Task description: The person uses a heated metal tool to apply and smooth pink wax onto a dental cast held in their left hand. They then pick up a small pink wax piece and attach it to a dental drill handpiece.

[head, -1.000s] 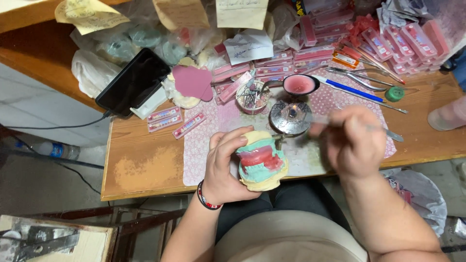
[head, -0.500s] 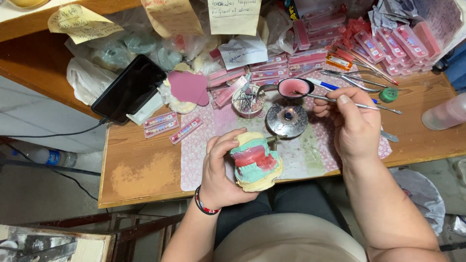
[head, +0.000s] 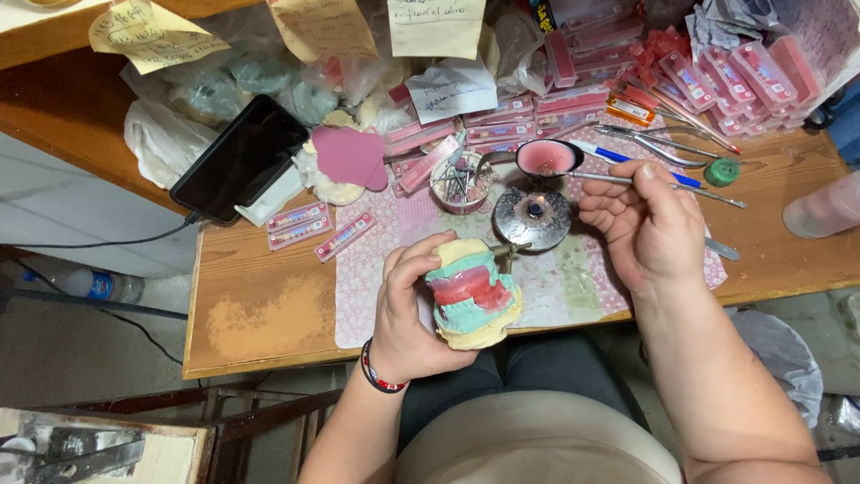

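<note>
While left hand (head: 408, 314) fingers clamp dental model (head: 472, 294), right hand (head: 649, 224) pinches thin tool (head: 627, 179), tip hidden

Bare wood (head: 269, 314) at the left front (open passage), cluttered boxes (head: 573, 99) behind the burner (head: 532, 217).

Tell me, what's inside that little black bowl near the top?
The black bowl holds something smooth and pink. The thin metal tool in the right hand reaches toward its rim. The pink fill covers whatever lies beneath it.
</note>
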